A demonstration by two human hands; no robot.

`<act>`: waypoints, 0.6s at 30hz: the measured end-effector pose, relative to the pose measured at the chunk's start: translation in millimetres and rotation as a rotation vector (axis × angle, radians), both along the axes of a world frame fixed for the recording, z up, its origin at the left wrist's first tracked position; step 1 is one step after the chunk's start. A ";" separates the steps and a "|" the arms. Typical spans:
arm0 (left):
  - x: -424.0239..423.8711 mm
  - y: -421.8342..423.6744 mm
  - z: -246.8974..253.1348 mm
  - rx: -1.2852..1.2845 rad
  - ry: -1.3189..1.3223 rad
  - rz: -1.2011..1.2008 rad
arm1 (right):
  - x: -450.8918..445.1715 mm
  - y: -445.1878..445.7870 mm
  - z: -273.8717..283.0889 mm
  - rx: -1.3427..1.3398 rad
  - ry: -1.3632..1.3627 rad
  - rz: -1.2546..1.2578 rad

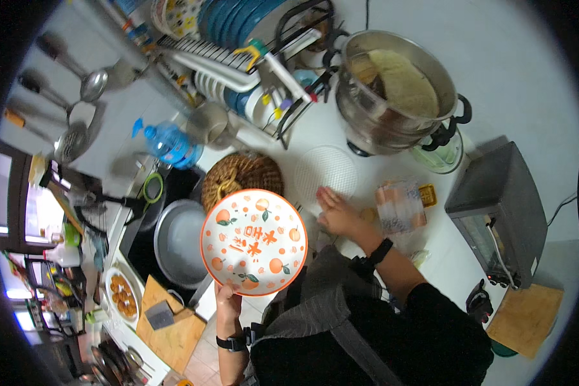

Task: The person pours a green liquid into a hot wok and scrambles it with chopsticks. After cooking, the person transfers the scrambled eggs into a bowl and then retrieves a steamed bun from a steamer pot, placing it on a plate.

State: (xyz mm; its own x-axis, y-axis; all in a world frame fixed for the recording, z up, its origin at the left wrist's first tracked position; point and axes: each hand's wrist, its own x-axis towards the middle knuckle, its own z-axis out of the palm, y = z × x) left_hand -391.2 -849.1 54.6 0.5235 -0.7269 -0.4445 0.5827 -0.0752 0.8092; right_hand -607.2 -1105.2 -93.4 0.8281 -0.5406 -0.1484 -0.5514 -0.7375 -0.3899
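A round white plate (pixel 255 241) with an orange rim and painted oranges is in my left hand (pixel 227 298), gripped at its lower edge. Its patterned face is turned up to the camera. My right hand (pixel 338 214) reaches over the white worktop with fingers extended, at the near edge of a round, white textured mat (pixel 327 171); whether it touches the mat is unclear. Nothing shows in that hand. Behind the plate, partly covered by it, are a brown woven basket (pixel 243 173) and a metal basin (pixel 181 246) in the sink. Dark straps circle both wrists.
A large steamer pot (pixel 395 91) stands at the upper right, near a toaster oven (pixel 502 212). A wrapped food pack (pixel 400 206) lies right of my hand. Dish rack (pixel 231 77) and blue bottle (pixel 173 144) stand beyond; a cleaver (pixel 160 314) rests on a cutting board (pixel 173 342) at lower left.
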 end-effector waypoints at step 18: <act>-33.9 -174.0 -119.0 0.233 0.137 -0.428 | -55.7 -201.9 350.0 -0.301 0.273 0.122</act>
State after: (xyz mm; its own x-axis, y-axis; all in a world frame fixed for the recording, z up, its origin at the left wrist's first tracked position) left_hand -425.1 -1023.1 -64.4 0.1258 -0.7366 -0.6645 0.5597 -0.5004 0.6606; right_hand -662.9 -1307.1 256.6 0.8406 -0.4941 -0.2220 -0.5065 -0.8622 0.0011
